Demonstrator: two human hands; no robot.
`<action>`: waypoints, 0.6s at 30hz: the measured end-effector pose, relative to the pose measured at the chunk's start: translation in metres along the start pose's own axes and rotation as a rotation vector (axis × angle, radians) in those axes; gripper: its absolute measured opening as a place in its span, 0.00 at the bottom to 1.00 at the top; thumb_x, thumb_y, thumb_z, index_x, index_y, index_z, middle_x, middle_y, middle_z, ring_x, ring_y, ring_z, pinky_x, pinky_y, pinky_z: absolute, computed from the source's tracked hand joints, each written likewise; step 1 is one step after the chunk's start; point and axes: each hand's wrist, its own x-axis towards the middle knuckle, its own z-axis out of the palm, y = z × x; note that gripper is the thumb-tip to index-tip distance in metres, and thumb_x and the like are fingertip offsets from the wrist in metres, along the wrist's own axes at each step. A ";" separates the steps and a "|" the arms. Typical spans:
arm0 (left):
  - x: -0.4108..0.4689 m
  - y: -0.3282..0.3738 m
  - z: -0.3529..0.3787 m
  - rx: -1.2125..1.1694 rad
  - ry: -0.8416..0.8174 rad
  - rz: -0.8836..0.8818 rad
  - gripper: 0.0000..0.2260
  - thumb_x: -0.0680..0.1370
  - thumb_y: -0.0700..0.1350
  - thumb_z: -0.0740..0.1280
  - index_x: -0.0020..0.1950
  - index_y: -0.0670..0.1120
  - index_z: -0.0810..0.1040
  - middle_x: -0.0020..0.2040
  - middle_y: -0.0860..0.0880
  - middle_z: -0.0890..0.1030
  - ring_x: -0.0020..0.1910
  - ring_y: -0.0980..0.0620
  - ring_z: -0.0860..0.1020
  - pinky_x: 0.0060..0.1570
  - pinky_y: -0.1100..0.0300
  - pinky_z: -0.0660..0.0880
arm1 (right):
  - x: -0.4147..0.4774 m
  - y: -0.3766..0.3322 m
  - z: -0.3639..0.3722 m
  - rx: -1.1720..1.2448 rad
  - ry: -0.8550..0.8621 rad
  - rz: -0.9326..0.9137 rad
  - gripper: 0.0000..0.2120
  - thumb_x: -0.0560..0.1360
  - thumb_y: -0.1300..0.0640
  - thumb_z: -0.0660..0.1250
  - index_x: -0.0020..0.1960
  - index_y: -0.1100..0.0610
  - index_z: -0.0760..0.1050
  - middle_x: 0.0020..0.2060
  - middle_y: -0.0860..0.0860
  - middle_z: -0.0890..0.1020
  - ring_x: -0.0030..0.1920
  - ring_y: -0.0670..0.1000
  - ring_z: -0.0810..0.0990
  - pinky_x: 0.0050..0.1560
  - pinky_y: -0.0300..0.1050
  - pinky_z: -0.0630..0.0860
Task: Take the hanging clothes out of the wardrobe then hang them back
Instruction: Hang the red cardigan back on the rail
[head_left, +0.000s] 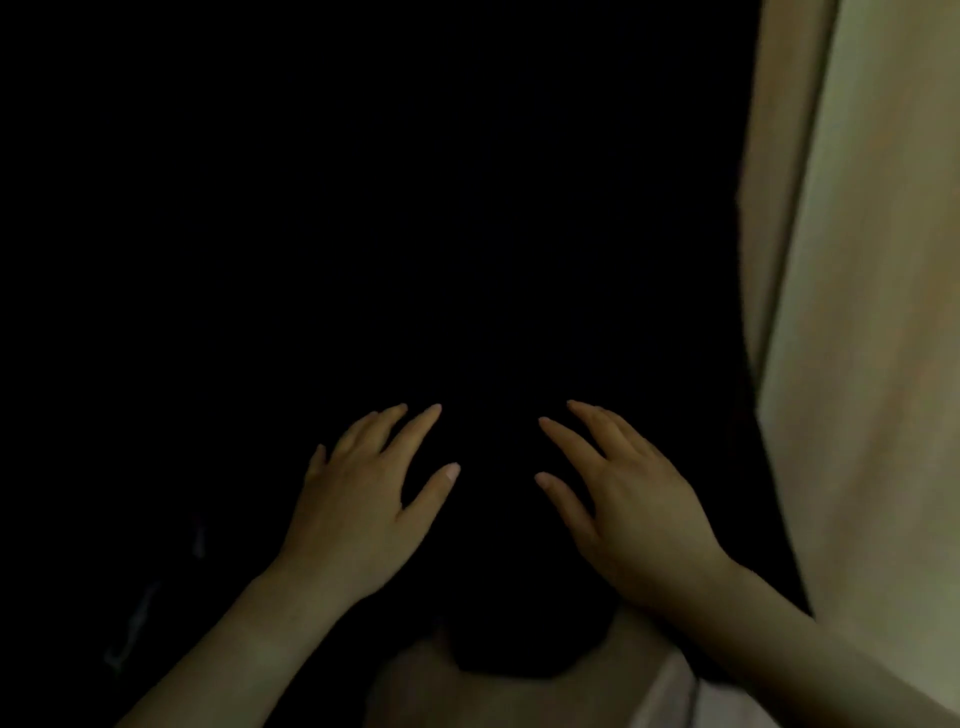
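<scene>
A black area (363, 208) fills most of the view, from the left edge to the right-hand panel; whether it is hanging clothing or unlit wardrobe cannot be told. 1 pale panel (857, 312) runs down the right edge. 1 pale cloth (493, 696) lies at the bottom edge, between your 2 forearms. Your left hand (358, 499) and right hand (634, 504) lie side by side, apart, against the black area, fingers straight and spread, gripping nothing visible.
</scene>
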 end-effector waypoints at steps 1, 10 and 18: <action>-0.014 0.006 0.021 -0.010 -0.017 0.021 0.34 0.72 0.70 0.40 0.75 0.59 0.56 0.75 0.54 0.60 0.75 0.52 0.57 0.70 0.42 0.59 | -0.027 0.005 0.003 0.002 -0.034 0.056 0.26 0.78 0.40 0.48 0.70 0.51 0.67 0.68 0.53 0.71 0.68 0.56 0.70 0.62 0.57 0.72; -0.124 0.133 0.162 -0.187 -0.425 0.351 0.31 0.72 0.65 0.46 0.73 0.57 0.64 0.72 0.52 0.67 0.71 0.50 0.64 0.68 0.46 0.61 | -0.267 0.039 -0.024 -0.182 -0.291 0.625 0.25 0.78 0.40 0.49 0.65 0.51 0.72 0.62 0.54 0.77 0.62 0.59 0.75 0.59 0.58 0.72; -0.227 0.278 0.232 -0.322 -0.793 0.642 0.34 0.70 0.67 0.45 0.72 0.55 0.65 0.71 0.52 0.69 0.70 0.50 0.65 0.68 0.49 0.62 | -0.461 0.051 -0.101 -0.203 -0.289 1.189 0.32 0.78 0.35 0.42 0.62 0.52 0.74 0.60 0.53 0.77 0.61 0.57 0.75 0.59 0.58 0.71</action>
